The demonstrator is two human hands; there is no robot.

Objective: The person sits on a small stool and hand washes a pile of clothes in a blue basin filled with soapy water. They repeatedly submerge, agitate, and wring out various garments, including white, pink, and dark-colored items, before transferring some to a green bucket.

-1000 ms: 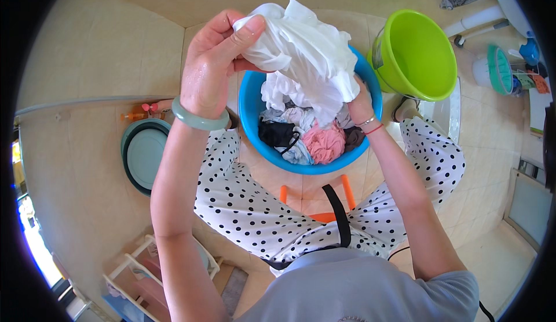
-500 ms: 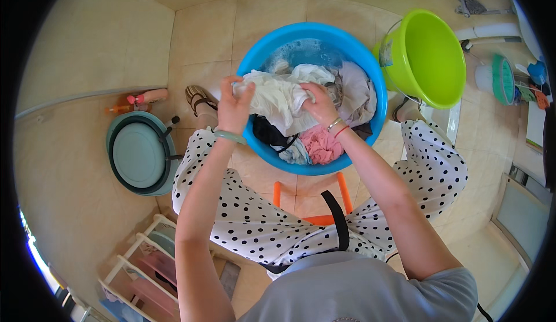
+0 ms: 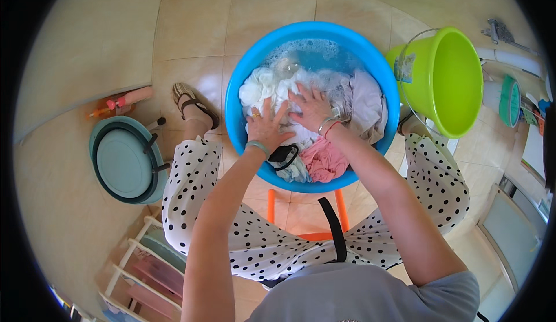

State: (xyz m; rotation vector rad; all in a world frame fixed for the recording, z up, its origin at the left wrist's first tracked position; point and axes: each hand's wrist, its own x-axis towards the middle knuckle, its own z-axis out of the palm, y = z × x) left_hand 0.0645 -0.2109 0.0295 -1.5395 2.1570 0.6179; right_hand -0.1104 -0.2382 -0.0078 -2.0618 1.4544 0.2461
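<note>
A blue round basin full of wet laundry and sudsy water stands on the floor before me. My left hand lies with fingers spread on a white garment, pressing on it. Beside it my right hand, fingers also apart, presses on the same white cloth. Close below the hands are a pink cloth, a black item and a light blue cloth. A pale grey garment rests along the basin's right side. Foamy water shows at the far side.
A lime green bucket with a wire handle stands right of the basin. Folded grey-green basins lean at the left, near pink and orange bottles. An orange stool is between my legs; a white rack stands lower left.
Both hands have lowered the white garment into the basin and now press flat on it, fingers spread. Before, they held it raised and gripped. The view has shifted slightly.
</note>
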